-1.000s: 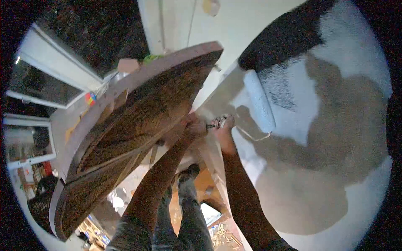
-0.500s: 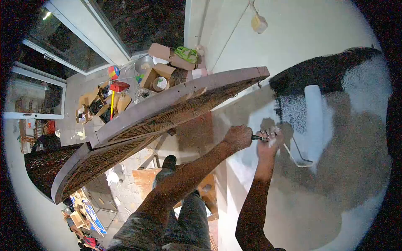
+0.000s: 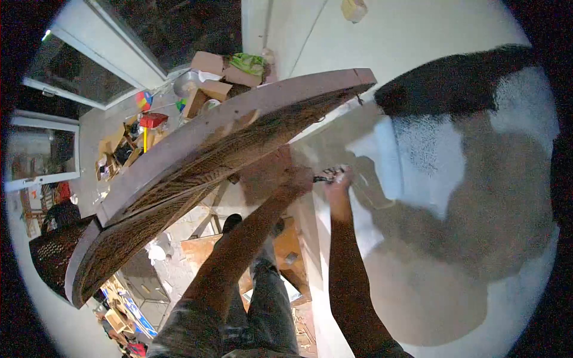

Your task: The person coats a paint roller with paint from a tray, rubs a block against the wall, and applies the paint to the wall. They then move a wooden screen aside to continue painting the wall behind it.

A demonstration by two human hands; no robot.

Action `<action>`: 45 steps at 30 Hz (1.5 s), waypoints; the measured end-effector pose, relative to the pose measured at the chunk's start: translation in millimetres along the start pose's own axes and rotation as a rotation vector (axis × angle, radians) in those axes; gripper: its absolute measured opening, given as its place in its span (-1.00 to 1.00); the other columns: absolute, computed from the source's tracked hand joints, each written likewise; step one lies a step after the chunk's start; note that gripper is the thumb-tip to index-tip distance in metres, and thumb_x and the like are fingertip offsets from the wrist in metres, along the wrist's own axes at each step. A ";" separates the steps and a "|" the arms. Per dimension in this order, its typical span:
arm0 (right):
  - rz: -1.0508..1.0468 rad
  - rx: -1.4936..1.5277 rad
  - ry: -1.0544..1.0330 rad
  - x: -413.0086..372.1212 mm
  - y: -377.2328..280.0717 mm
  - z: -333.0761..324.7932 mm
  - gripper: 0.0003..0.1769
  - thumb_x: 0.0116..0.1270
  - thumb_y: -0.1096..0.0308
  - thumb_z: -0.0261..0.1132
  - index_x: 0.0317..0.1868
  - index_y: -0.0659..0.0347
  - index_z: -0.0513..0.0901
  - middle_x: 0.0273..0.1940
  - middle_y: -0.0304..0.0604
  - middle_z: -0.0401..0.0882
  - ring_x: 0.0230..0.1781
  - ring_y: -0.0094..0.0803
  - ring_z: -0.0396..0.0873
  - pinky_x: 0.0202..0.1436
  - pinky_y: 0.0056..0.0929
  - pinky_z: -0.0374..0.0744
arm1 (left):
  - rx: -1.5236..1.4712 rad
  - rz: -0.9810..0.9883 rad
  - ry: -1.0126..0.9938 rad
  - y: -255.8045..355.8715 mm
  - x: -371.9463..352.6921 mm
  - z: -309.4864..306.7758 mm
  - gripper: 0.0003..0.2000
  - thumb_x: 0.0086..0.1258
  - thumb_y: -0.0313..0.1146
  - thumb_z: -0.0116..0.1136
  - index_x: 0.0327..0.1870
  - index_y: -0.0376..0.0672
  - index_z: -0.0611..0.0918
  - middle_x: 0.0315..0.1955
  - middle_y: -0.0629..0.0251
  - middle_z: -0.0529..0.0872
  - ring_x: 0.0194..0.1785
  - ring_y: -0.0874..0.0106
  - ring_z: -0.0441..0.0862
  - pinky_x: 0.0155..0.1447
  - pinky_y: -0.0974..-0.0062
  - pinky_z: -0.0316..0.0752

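Both of my hands are closed around the dark handle of a paint roller [image 3: 388, 160]. My left hand [image 3: 295, 182] grips the handle's end, and my right hand [image 3: 338, 177] is wrapped around it closer to the wire frame. The pale, bluish-white roller sleeve stands nearly upright against the wall, beside a whitish painted area [image 3: 433, 149]. Above that lies a black patch [image 3: 447, 83] on the same wall. The blurred wire frame shows faintly below the sleeve.
A large curved woven panel with a purplish-grey rim [image 3: 239, 116] juts across at left, close to my hands. Beneath my feet is a wooden board [image 3: 200, 247]. Cardboard boxes [image 3: 209, 62] and clutter lie by the glass doors. A yellowish box [image 3: 354, 10] hangs on the wall.
Both hands and the paint roller have moved left, away from beneath the black patch and nearer the woven panel. The view has shifted slightly too.
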State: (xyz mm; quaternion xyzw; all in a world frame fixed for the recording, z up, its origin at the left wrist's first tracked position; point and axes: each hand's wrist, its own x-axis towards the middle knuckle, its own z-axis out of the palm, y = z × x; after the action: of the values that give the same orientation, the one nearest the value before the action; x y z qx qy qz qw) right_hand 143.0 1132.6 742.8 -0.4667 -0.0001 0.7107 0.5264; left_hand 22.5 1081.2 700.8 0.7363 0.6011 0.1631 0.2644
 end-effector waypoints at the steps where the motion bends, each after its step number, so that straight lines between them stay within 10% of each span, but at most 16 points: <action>1: -0.046 -0.046 0.000 -5.1 9.9 4.3 -0.72 -0.13 0.20 0.24 -0.71 0.03 0.27 -0.73 -0.26 0.19 -0.72 -0.42 0.19 -0.62 -0.47 0.24 | 0.063 -0.025 -0.091 3.4 -3.4 -24.7 -0.84 0.06 -0.32 0.02 -0.46 -0.21 0.56 -0.51 0.10 0.58 -0.34 0.19 0.59 -0.25 0.17 0.46; 10: 0.156 0.236 -0.291 -48.7 -26.0 32.6 -0.70 0.04 0.18 0.14 -0.72 0.07 0.29 -0.73 -0.33 0.20 -0.71 -0.51 0.18 -0.57 -0.54 0.23 | -0.006 -0.121 -0.179 56.6 -19.4 -117.2 -0.87 0.08 -0.36 0.01 -0.47 -0.21 0.55 -0.53 0.10 0.57 -0.35 0.21 0.58 -0.24 0.14 0.46; 15: 0.032 0.167 -0.455 -142.6 -98.4 110.7 -0.63 0.16 0.14 0.03 -0.75 0.06 0.26 -0.75 -0.32 0.21 -0.74 -0.53 0.15 -0.60 -0.53 0.22 | 0.689 0.226 0.175 123.3 -29.1 -194.5 -0.86 0.07 -0.38 0.01 -0.48 -0.22 0.60 -0.52 0.03 0.60 -0.34 0.19 0.62 -0.24 0.23 0.50; 17: -0.060 0.087 -0.438 -164.7 -122.3 125.7 -0.63 0.15 0.15 0.02 -0.75 0.05 0.25 -0.78 -0.34 0.19 -0.74 -0.53 0.14 -0.59 -0.52 0.22 | -0.013 -0.055 -0.151 156.7 -11.9 -234.2 -0.86 0.06 -0.39 0.00 -0.49 -0.21 0.61 -0.51 0.02 0.61 -0.34 0.19 0.62 -0.26 0.27 0.51; 26: -0.031 0.005 -0.241 -99.9 -85.2 73.6 -0.69 0.13 0.15 0.05 -0.67 0.08 0.25 -0.73 -0.26 0.19 -0.71 -0.45 0.15 -0.63 -0.45 0.21 | -0.096 -0.174 0.051 104.8 -1.8 -122.9 -0.85 0.06 -0.35 0.02 -0.50 -0.22 0.60 -0.51 0.05 0.61 -0.37 0.20 0.63 -0.32 0.26 0.51; 29: -0.066 -0.122 0.198 -74.7 -50.0 80.2 -0.68 0.10 0.11 0.07 -0.62 0.09 0.21 -0.70 -0.24 0.16 -0.71 -0.42 0.15 -0.63 -0.41 0.21 | -0.015 -0.141 -0.207 76.7 -1.3 -139.7 -0.85 0.07 -0.35 0.02 -0.46 -0.21 0.60 -0.48 0.05 0.61 -0.34 0.20 0.62 -0.31 0.27 0.51; 38: 0.071 0.112 -0.021 -54.4 -26.7 76.0 -0.67 0.00 0.17 0.15 -0.74 0.05 0.22 -0.77 -0.31 0.09 -0.73 -0.47 0.16 -0.60 -0.52 0.20 | 0.259 -0.002 0.195 40.3 -10.7 -111.0 -0.85 0.05 -0.34 0.02 -0.50 -0.21 0.60 -0.47 0.10 0.62 -0.36 0.21 0.61 -0.23 0.25 0.51; 45: 0.050 0.145 -0.261 -123.3 -80.7 97.7 -0.65 0.10 0.19 0.04 -0.76 0.06 0.21 -0.80 -0.32 0.07 -0.75 -0.50 0.13 -0.64 -0.54 0.18 | 0.069 -0.138 -0.018 125.5 -17.0 -186.7 -0.86 0.08 -0.36 0.00 -0.54 -0.16 0.61 -0.54 0.08 0.63 -0.42 0.22 0.64 -0.34 0.30 0.53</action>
State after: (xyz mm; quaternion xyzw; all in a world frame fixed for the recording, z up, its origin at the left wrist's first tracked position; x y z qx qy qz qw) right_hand 139.7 1124.4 919.4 -0.3312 -0.0055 0.7763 0.5364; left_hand 14.8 1083.6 926.3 0.7032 0.6534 0.1169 0.2547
